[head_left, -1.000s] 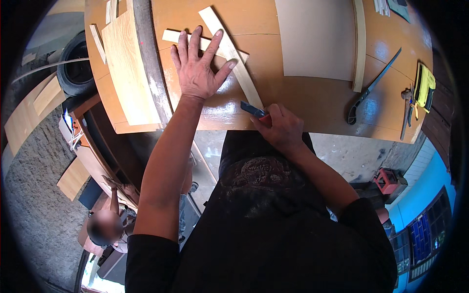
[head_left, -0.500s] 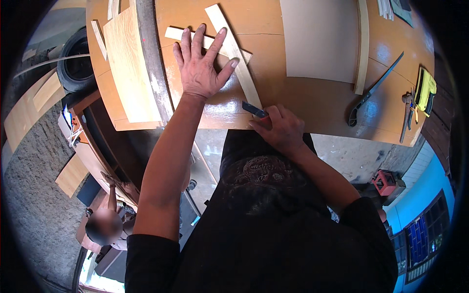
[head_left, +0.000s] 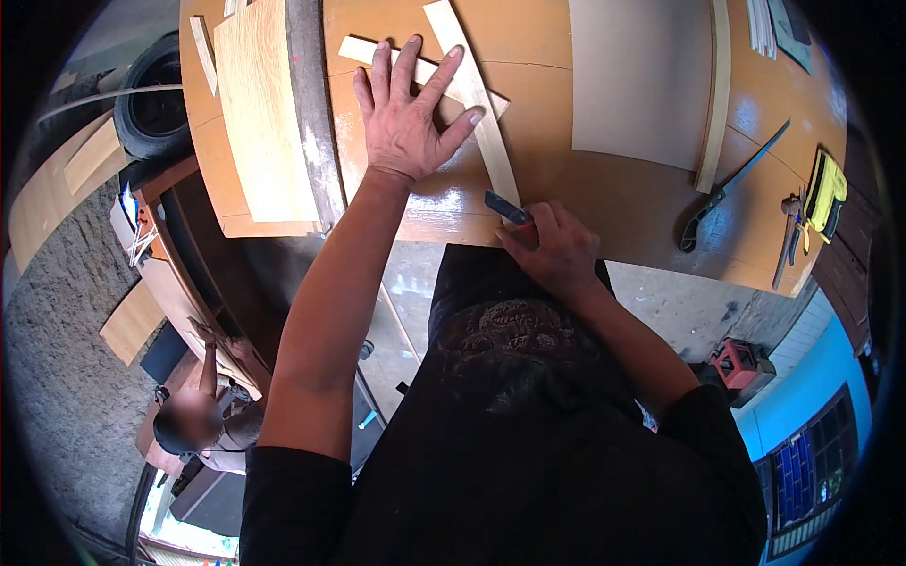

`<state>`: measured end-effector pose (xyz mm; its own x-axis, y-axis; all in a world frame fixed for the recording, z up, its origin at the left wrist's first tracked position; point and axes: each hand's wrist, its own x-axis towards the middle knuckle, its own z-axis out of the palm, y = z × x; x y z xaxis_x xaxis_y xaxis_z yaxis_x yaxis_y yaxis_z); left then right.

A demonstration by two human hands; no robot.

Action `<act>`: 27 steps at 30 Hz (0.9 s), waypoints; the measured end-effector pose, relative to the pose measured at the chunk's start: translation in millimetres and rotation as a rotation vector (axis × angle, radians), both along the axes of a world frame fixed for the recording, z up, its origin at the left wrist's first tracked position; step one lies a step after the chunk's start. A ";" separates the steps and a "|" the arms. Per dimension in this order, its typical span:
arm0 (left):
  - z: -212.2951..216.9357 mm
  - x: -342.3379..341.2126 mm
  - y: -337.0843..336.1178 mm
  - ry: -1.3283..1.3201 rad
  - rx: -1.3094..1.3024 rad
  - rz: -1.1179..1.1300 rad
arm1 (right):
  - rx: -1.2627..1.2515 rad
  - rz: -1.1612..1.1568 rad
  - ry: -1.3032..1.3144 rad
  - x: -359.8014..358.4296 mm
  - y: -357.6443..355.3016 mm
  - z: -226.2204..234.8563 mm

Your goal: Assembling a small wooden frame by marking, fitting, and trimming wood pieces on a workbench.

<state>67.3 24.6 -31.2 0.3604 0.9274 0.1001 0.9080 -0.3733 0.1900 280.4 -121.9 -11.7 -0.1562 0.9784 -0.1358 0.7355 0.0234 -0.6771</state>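
Note:
My left hand (head_left: 408,118) lies flat with spread fingers on two pale wooden strips (head_left: 491,141) that cross each other on an orange-brown board (head_left: 585,203). My right hand (head_left: 559,247) is closed on a small knife with a blue blade end (head_left: 508,208), whose tip touches the near end of the long strip. The board's near edge runs just under both hands.
A grey sheet (head_left: 642,80) lies on the board beyond my right hand, with a thin batten (head_left: 715,104) along its right side. A hand saw (head_left: 731,184), a hammer (head_left: 788,236) and a yellow tool (head_left: 826,189) sit at the right. A light veneer panel (head_left: 260,113) lies left. Another person (head_left: 203,415) crouches below left.
My left hand has shifted slightly along the strips. My right hand with the knife has stayed at the near end of the long strip.

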 end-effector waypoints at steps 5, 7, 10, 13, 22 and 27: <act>-1.1 -0.3 -0.3 0.011 0.001 -0.003 | -0.003 0.007 0.003 0.9 0.0 -0.7; -1.5 -0.4 0.0 0.006 0.001 -0.005 | -0.005 0.004 0.002 0.8 -0.1 -0.6; -1.8 -0.6 -0.4 -0.011 0.001 -0.005 | 0.008 -0.014 0.005 0.3 0.1 -0.6; -2.0 -0.6 -0.6 -0.017 0.004 -0.005 | 0.013 -0.013 0.011 0.5 -0.4 -2.1; -0.8 -0.6 0.2 -0.006 0.003 -0.007 | -0.041 0.000 -0.018 0.7 -0.6 -1.8; -2.3 -1.6 -0.4 -0.009 0.003 -0.001 | -0.005 0.012 0.004 2.4 4.2 2.0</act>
